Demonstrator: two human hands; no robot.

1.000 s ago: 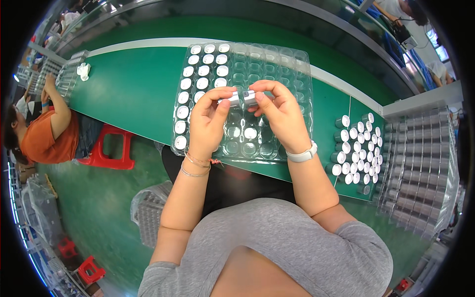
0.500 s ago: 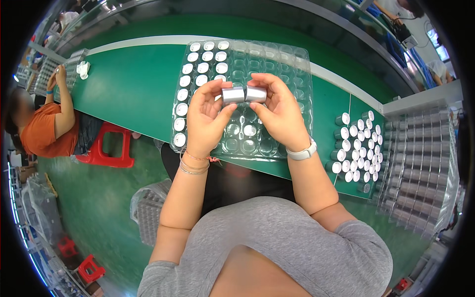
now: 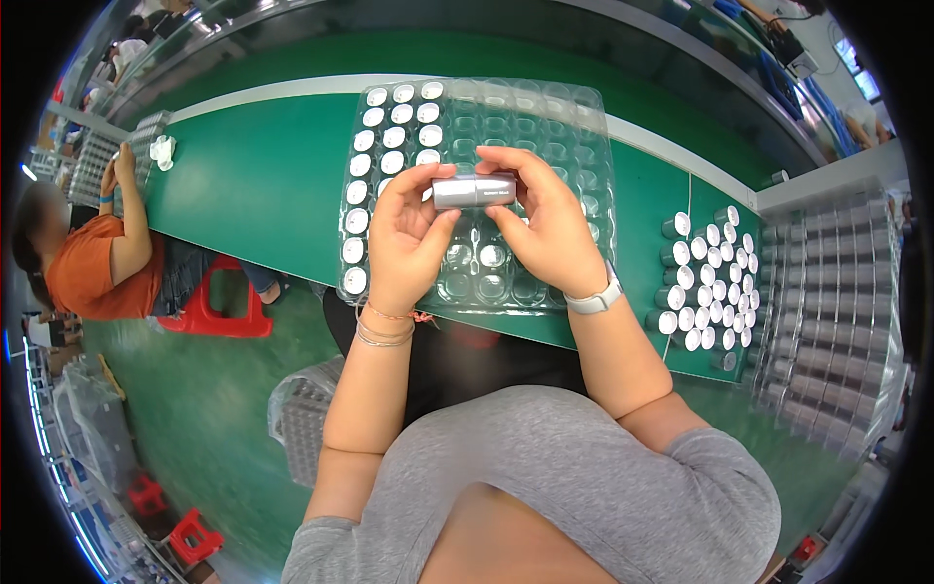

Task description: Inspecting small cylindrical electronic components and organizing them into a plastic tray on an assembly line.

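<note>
Above a clear plastic tray [image 3: 516,119], a shiny grey two-part cylinder [image 3: 474,192] lies level between my hands, a thin seam across its middle. My left hand [image 3: 404,238] pinches its left end between thumb and fingers. The right end is gripped the same way by my right hand [image 3: 553,232]. Small print shows on the right part. White-ended cylinders [image 3: 364,141] fill the tray's left columns, and one white-ended cylinder [image 3: 493,256] sits alone in a pocket below my hands. My hands hide some of the pockets.
Several grey cylinders with white ends [image 3: 718,282] lie grouped on the green table [image 3: 258,170] at right. Beyond them rises a stack of filled clear trays [image 3: 827,321]. At far left a person in orange [image 3: 102,263] sits on a red stool [image 3: 219,307]. Bagged trays [image 3: 306,414] are on the floor.
The two parts, slightly apart and angled before, now meet in one straight line. My right hand has shifted a little left. The view has turned slightly.
</note>
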